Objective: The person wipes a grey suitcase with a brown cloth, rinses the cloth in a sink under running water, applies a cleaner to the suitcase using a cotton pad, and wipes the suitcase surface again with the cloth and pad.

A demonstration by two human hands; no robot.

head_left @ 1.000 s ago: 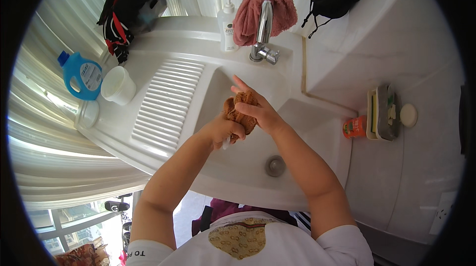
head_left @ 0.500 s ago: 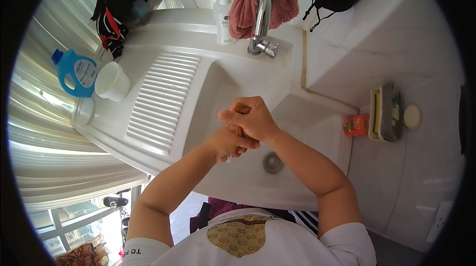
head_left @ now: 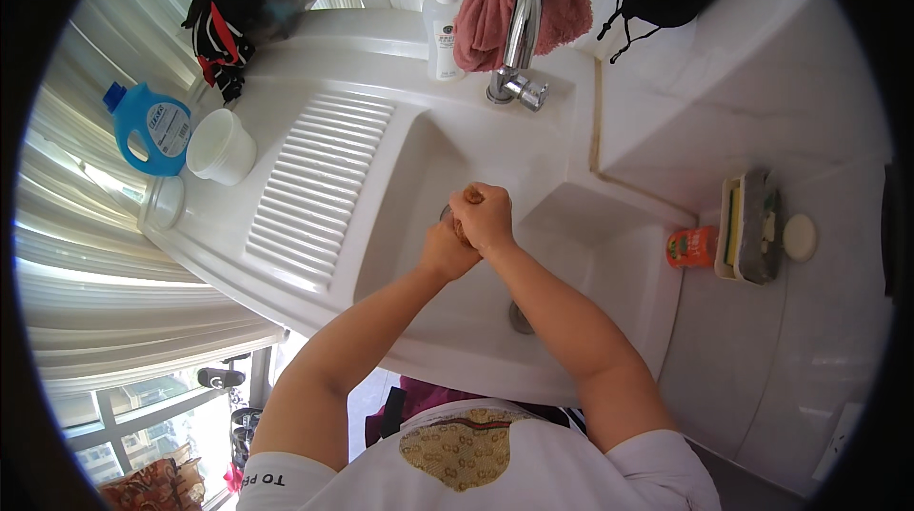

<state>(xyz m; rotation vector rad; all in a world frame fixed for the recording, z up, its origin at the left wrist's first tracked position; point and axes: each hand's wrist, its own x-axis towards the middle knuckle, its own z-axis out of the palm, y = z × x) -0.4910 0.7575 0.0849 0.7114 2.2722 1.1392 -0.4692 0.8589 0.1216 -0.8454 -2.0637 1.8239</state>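
My two hands are together over the white laundry sink basin, above its inner floor. My left hand is closed from below around a brown, rough-textured thing. It could be a cloth or a scrubber; most of it is covered by my fingers. My right hand is wrapped round its upper end, where a bit of brown pokes out beside the thumb. A greyish curved edge shows by the left fingers, too small to make out. My right forearm partly covers the drain.
A chrome faucet with a pink towel over it stands behind the basin, beside a white pump bottle. Left are a ribbed washboard, white tub and blue jug. Right are an orange container and soap holder.
Both hands have moved slightly farther into the basin and closer together. My right hand has turned over the brown thing, covering more of it. The whole view has shifted a little.
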